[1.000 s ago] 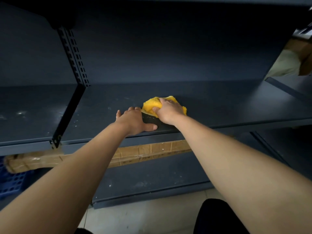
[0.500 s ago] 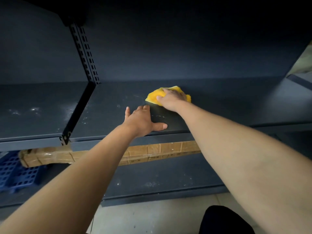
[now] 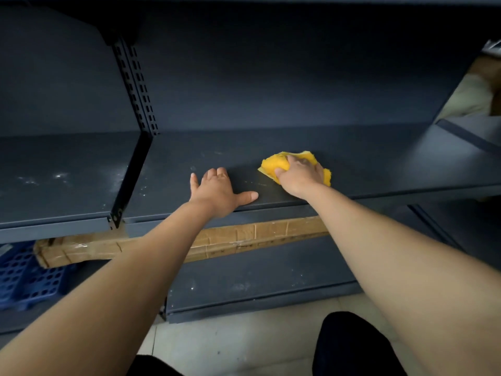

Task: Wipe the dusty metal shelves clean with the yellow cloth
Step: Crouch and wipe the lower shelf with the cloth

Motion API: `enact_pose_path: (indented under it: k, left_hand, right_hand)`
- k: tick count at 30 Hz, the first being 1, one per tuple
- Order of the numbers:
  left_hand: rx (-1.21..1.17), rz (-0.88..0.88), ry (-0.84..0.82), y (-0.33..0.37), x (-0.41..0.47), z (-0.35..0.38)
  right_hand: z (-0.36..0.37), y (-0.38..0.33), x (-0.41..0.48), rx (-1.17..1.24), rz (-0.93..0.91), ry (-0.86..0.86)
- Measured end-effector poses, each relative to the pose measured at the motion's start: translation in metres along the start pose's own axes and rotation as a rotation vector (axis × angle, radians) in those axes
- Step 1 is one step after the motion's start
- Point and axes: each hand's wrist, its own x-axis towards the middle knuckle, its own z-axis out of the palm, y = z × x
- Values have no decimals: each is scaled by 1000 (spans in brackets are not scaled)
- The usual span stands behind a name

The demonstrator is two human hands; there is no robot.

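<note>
A bunched yellow cloth (image 3: 274, 164) lies on the dark metal shelf (image 3: 379, 164), a little right of its middle. My right hand (image 3: 299, 173) presses down on the cloth and grips it, covering most of it. My left hand (image 3: 217, 189) rests flat on the same shelf near its front edge, fingers spread, a hand's width left of the cloth and holding nothing. White dust specks show on the shelf left of my hands and on the neighbouring shelf (image 3: 59, 180).
A perforated upright (image 3: 137, 88) and a slanted bracket (image 3: 130, 180) split the two shelves. A long taped cardboard box (image 3: 244, 234) lies below on the lower shelf (image 3: 257, 283). A blue plastic crate (image 3: 24, 278) sits at the lower left. Tiled floor lies below.
My right hand has slid the cloth to the right along the shelf, away from my left hand. My left hand stays flat near the front edge.
</note>
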Motion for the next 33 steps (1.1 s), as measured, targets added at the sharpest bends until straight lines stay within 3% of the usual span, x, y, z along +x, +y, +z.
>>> enact_pose_path:
  k: [4, 9, 12, 18, 25, 33]
  left_hand:
    - [11, -20, -44, -41, -3, -17]
    - [5, 66, -129, -72, -3, -33]
    - [92, 116, -185, -71, 2, -40]
    - [370, 115, -331, -48, 14, -55]
    - [292, 96, -337, -57, 5, -55]
    - [32, 93, -146, -80, 2, -30]
  right_hand:
    - [5, -43, -12, 20, -15, -87]
    - [29, -111, -33, 19, -147, -84]
    - [27, -116, -38, 39, -155, -82]
    - [18, -86, -43, 62, -2, 7]
    - [16, -61, -31, 57, 228, 48]
    - [40, -142, -23, 13, -184, 2]
